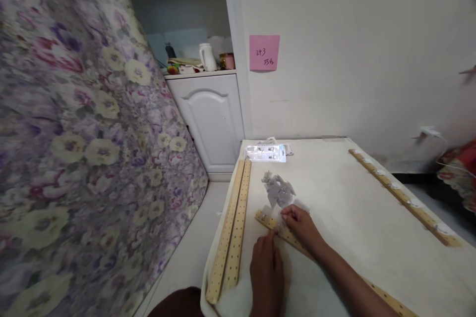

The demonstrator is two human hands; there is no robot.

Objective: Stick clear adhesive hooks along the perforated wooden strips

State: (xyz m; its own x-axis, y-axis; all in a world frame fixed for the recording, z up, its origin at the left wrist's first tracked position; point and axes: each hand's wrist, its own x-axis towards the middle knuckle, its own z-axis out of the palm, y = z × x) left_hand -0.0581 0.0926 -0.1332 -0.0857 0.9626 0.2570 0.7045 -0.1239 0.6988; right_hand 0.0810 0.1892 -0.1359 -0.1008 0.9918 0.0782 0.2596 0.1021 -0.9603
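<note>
Both hands meet at the far left end of a holed wooden strip point(265, 219) lying slantwise on the tabletop point(345, 237). The left hand point(266, 270) lies on it with fingers bent down, seemingly to keep it from sliding. The right hand point(303, 228) has its fingertips drawn together on the strip, perhaps around a small clear piece, though I cannot tell what either hand grips. A pile of clear clips point(278, 189) sits just beyond, within easy reach. Two more strips point(232, 230) lie side by side along the left edge, out of the way. A strip with white pieces point(403, 197) lies far right, well apart.
</note>
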